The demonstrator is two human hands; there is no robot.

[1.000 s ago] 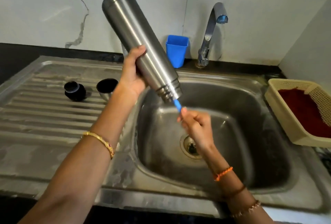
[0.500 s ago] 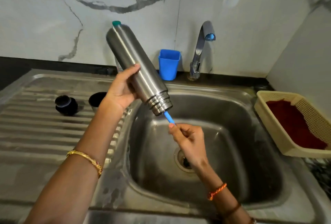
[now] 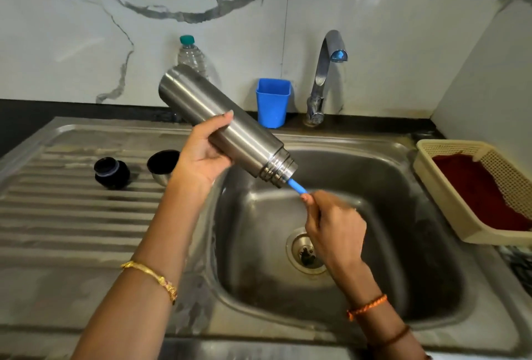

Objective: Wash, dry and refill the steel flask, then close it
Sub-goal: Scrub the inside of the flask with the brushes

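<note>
My left hand (image 3: 201,152) grips the steel flask (image 3: 218,118) around its middle, holding it tilted over the sink basin (image 3: 403,215) with the open threaded mouth pointing down and to the right. My right hand (image 3: 331,224) grips the blue handle of a brush (image 3: 296,186) whose head is hidden inside the flask's mouth. On the drainboard to the left stand the flask's black stopper (image 3: 111,172) and its steel cup lid (image 3: 161,165), partly hidden behind my left wrist.
A tap (image 3: 325,72) rises behind the basin, with a blue plastic cup (image 3: 273,102) beside it. A clear water bottle (image 3: 192,56) with a green cap stands at the wall. A cream basket (image 3: 440,187) holding a red cloth sits at the right. The ribbed drainboard (image 3: 72,215) lies left.
The flask has tipped lower and flatter, revealing the water bottle behind it. My right hand still holds the brush handle in the flask's mouth. The camera view has shifted upward.
</note>
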